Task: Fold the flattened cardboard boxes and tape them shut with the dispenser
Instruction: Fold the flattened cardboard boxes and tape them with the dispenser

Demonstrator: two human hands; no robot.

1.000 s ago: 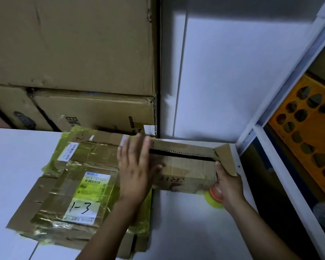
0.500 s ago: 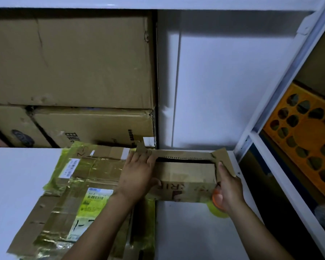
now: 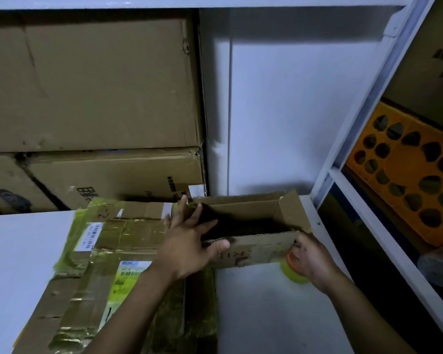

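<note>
Orange crate (image 3: 409,167) — stacked cartons (image 3: 100,85)

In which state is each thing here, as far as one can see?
Small brown cardboard box: stands unfolded, top open.
Flattened taped cardboard boxes: lying flat, stacked.
Left hand: fingers spread, pressing the small box.
Right hand: grips orange-and-green tape dispenser.
Large brown cardboard boxes: closed, stacked.

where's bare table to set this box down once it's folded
Bare table in front of the box, between the flat stack and the right hand with the tape. A wider patch lies left of the stack. Crowded at the back: big cartons behind the stack.
</note>
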